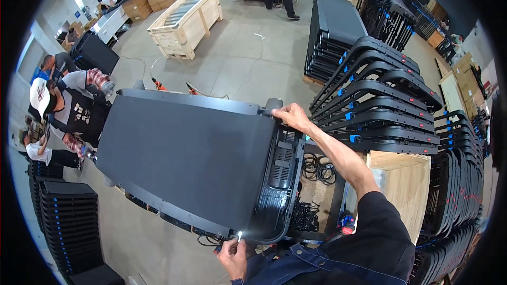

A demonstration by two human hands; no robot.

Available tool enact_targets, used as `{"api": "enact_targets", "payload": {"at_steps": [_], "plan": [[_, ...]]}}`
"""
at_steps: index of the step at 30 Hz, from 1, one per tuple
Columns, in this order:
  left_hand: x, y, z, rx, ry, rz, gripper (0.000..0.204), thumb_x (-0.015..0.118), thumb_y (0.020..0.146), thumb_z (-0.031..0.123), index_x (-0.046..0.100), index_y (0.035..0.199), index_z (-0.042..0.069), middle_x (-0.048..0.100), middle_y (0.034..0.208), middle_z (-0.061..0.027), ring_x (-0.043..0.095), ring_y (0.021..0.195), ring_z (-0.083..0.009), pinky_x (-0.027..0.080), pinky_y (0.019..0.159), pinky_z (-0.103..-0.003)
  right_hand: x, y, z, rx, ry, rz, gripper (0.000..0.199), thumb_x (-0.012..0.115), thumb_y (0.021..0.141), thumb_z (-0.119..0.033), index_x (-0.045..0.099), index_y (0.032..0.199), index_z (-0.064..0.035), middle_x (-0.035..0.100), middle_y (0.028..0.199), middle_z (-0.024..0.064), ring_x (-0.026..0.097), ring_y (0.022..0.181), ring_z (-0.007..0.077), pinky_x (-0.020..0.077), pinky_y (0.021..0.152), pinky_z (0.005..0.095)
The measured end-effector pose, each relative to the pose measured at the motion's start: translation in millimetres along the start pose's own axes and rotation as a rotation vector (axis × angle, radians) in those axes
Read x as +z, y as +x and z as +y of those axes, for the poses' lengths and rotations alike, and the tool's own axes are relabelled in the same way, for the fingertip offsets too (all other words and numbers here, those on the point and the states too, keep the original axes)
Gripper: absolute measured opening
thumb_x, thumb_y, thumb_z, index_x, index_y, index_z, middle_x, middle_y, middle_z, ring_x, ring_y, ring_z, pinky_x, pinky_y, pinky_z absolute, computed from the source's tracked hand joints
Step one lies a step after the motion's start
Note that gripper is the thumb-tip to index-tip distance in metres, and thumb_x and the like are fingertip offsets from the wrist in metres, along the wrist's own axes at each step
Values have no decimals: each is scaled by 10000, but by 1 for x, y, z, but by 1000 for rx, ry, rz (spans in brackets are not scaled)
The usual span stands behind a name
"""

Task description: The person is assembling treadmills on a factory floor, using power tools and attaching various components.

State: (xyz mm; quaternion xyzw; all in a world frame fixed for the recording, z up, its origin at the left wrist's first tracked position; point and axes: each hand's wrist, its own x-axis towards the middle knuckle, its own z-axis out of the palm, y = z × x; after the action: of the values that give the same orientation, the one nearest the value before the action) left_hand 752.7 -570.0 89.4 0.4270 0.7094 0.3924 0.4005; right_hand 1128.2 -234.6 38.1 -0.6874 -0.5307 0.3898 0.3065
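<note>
My left hand [232, 258] has thumb and fingers pinched nearly closed on a small bright piece [240, 236], too washed out for me to identify, at the near corner of the treadmill base [193, 153]. A fingertip pinch suits something that little. My right hand [293, 117] reaches across the open end, fingers bunched at the end of the far side rail [190, 100]; I cannot tell whether they grip it or only press. I'd judge that this wide stance lets me steady one corner while I work at the other.

The treadmill base lies belt side up between me and a co-worker [82, 113] at its opposite end, within reach from both ends. Its near side rail [174, 208] runs along the belt's edge, and the motor bay [279, 171] stands uncovered beside me, probably for access.

Just beyond it sit coiled black cables [325, 171] and a heap of small dark parts [306, 216], presumably kept close for easy picking. Farther right, curved black frames [391, 111] are stacked nested, likely to save floor room; a pale wooden crate [182, 39] stands well apart, across the floor.
</note>
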Motion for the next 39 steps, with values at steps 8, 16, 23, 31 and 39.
{"api": "enact_targets", "payload": {"at_steps": [8,16,23,31,39], "plan": [[12,9,6,406,416,-61,117,738,858,30,677,952,-1,684,854,-155,676,768,-346,528,661,-401,7,9,5,-1,-15,209,546,708,853,-565,772,840,-22,698,667,81,679,682,172,533,677,362],[27,28,8,139,427,-192,250,754,872,59,622,1071,-13,718,828,-134,715,709,-281,560,650,-374,9,20,17,-30,-30,164,605,675,864,-602,786,957,-15,719,737,79,688,732,170,532,725,329],[15,41,7,431,837,-219,272,790,847,174,705,1085,76,651,888,-98,664,743,-289,534,659,-413,21,-55,30,-287,221,613,448,696,934,-423,664,1128,-20,726,849,162,711,828,275,542,767,389],[34,50,29,437,983,-385,128,696,919,180,656,928,58,656,907,-131,660,795,-390,503,644,-499,121,-272,233,404,-263,77,144,603,882,-77,684,1002,-74,706,1004,176,695,907,382,549,792,473],[21,54,21,492,955,-463,95,664,922,132,649,934,39,671,898,-146,660,794,-395,498,641,-496,197,-291,292,208,-505,0,398,693,735,-1,615,1124,-37,669,1081,212,673,1026,402,569,850,464]]}}
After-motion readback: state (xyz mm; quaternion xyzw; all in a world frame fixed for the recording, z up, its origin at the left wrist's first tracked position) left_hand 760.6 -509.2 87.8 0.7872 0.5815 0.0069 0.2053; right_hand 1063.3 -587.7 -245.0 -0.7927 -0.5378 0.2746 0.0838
